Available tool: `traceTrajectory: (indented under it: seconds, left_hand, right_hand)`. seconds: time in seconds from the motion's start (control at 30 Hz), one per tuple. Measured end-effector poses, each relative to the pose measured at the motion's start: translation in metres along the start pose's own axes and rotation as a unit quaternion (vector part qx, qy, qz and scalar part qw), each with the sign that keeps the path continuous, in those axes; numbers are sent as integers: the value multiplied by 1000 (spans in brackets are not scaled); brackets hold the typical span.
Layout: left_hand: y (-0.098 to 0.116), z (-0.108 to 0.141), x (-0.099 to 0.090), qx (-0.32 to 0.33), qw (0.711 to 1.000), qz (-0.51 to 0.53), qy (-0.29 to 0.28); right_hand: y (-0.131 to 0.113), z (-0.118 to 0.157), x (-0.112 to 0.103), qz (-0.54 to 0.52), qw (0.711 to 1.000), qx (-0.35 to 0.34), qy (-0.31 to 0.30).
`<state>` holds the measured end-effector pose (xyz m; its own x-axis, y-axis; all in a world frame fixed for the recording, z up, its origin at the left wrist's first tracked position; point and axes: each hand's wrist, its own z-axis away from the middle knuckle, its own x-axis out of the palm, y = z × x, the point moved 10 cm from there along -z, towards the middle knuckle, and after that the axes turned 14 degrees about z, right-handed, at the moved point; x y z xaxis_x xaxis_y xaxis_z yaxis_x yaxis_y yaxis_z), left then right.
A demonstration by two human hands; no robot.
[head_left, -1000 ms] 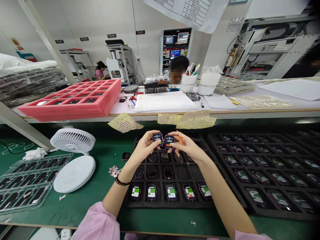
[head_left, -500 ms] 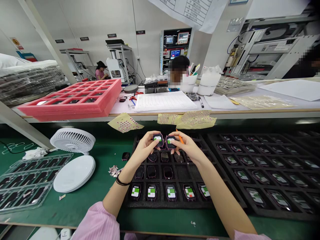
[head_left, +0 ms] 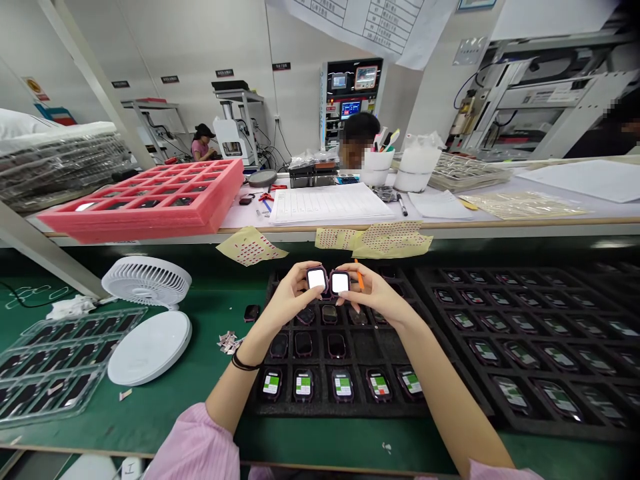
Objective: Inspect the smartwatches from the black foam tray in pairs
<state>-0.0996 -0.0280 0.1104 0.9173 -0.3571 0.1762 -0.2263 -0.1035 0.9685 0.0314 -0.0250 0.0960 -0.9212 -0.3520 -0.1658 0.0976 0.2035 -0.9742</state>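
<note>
My left hand holds a smartwatch with a dark purple case, its thumb at the lower edge of the lit white screen. Beside it, nearly touching, a second smartwatch with a white screen is gripped in my right hand. An orange stick-like tool is also tucked between the right fingers. Both watches are held up over a black foam tray. In its front row lie several watches with green and white screens, such as this watch; those behind have dark screens.
Another black tray of watches lies to the right. On the left are a white fan, a clear plastic tray and one loose watch. A shelf edge carrying a pink foam tray crosses behind.
Both held watch screens have turned from green-and-white displays to plain white. My thumbs have shifted slightly on the screens; the hands stay in nearly the same place.
</note>
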Motion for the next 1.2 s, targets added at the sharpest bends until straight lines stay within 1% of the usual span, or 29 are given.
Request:
traceTrajectory:
  seconds: [0.1,0.23,0.3,0.4,0.47,0.6,0.77,0.87,0.93,1.07,1.13,1.2]
  left_hand:
    - [0,1,2,0,1000,0,-5]
    - [-1,-1,-5,-4,999,3,37]
    - [-3,-2,-7,-4,999,1,48]
    - [-5,-4,-8,-3,999,2,50]
    - [-7,-4,-9,-2,999,-2,48]
    - [-9,-5,-6,2,1000,-11,26]
    - [-11,-3,0,1,1000,-16,-12]
    - [-10,-2,2,-2,1000,-15,-25]
    - [-9,-2,2,-4,1000,-17,-21]
    - [-5,-2,-3,-5,1000,-28,7]
    - [-4,-2,-4,-8,999,-29,19]
    - [-4,-2,-5,-11,999,-27,23]
  right_hand:
    - [1,0,-1,3,1000,3,8]
    - [5,-1,-7,9,999,17,42]
    - [7,-2,-11,14,997,23,66]
    - [9,-1,-14,20,995,33,94]
    - [10,-1,-14,22,994,38,101]
    - [9,-1,-11,20,995,35,95]
    - [8,-2,-7,22,997,30,67]
    - [6,-2,-4,23,998,23,47]
    - [4,-1,-2,21,999,20,31]
    - [2,0,2,23,999,25,9]
    - [3,0,1,24,999,27,16]
    - [5,0,-4,24,999,29,39]
